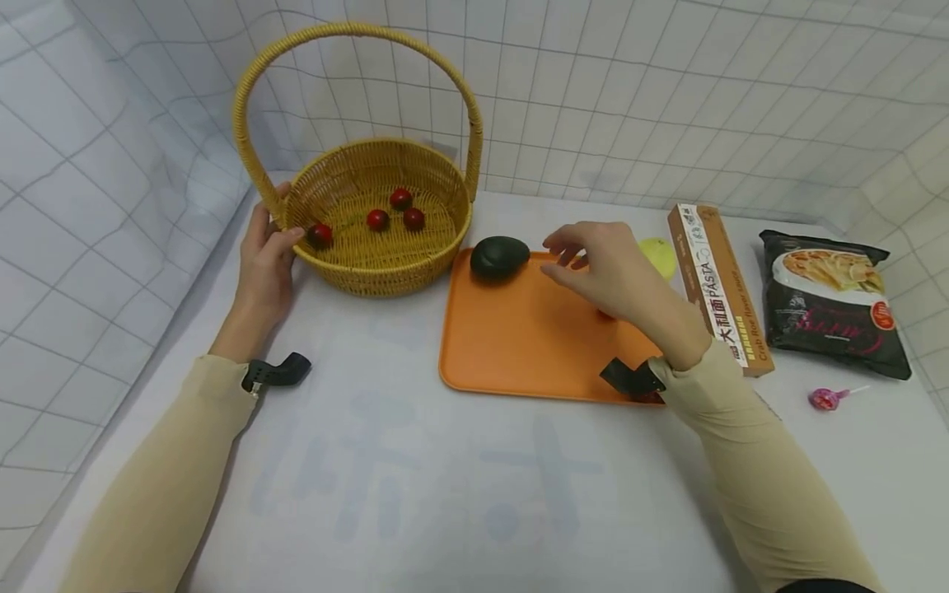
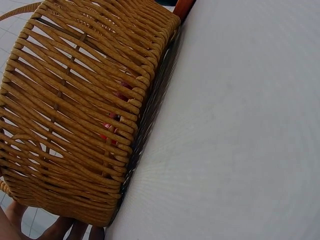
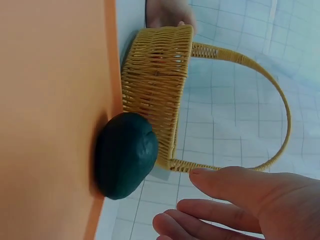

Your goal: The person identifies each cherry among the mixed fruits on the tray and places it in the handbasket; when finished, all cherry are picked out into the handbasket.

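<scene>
My left hand [image 1: 264, 268] grips the left side of a yellow wicker basket [image 1: 378, 280], thumb at the rim and fingers around the outside. Several small, dark red round fruits [image 1: 377, 220] lie in the basket. A dark green avocado [image 1: 498, 258] rests at the far left corner of an orange tray [image 1: 511, 346]. Just right of the avocado, my right hand [image 1: 604, 263] hovers over the tray with loosely bent fingers and nothing between them. In the right wrist view, its thumb and fingers stand apart from the avocado [image 3: 127, 155].
A yellow-green round fruit [image 1: 658, 257] shows partly behind my right hand. Red bits peek out under that hand and wrist. To the right are a pasta box [image 1: 719, 288], a black food packet [image 1: 834, 301] and a pink lollipop [image 1: 825, 399]. A grid-patterned white wall [image 1: 630, 107] stands behind.
</scene>
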A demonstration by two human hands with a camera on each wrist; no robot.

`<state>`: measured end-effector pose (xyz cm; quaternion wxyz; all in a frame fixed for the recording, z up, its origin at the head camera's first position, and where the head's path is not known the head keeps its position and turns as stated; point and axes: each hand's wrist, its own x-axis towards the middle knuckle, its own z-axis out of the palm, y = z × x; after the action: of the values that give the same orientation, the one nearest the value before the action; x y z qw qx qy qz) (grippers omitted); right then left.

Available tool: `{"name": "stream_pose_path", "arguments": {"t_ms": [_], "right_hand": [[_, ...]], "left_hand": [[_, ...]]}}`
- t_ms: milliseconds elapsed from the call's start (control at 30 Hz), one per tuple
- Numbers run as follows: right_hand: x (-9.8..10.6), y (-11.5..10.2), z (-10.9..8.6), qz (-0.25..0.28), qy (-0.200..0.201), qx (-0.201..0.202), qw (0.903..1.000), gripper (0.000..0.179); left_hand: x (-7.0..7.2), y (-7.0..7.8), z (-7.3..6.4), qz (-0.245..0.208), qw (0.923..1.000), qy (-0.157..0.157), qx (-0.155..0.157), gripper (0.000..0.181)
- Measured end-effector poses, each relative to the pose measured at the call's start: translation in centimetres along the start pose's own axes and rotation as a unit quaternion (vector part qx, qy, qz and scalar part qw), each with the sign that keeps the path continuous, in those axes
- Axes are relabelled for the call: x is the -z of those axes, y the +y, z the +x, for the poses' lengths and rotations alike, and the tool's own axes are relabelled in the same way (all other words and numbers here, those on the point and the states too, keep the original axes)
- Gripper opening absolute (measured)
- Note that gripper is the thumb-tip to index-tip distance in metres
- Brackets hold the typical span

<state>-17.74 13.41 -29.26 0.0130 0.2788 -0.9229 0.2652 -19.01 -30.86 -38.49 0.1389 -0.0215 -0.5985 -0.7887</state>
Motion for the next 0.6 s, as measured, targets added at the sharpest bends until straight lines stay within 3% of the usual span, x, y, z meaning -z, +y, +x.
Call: {"name": "stream_pose_path", "arguments": {"t_ms": [167,333,600], "right_hand": [[0.3,1.8,-2.4,0.024,-0.001,-0.036,0.9991,0.027],[1.2,3.4,-3.2,0.041,-0.008,-0.048,0.998,0.026],[3.4,5.4,-3.8,0.008,-0.093,-0.065,0.9935,0.033]], "left_hand": [[-0.1,0.0,0.0,0.002,1.0,-0.006,-0.003,0.059],[0.0,0.1,0.2,-0.012,0.9999,-0.004,-0.005,0.058],[-0.1,0.1,0.2,-0.027,0.9996,0.001,0.0,0.057]]}}
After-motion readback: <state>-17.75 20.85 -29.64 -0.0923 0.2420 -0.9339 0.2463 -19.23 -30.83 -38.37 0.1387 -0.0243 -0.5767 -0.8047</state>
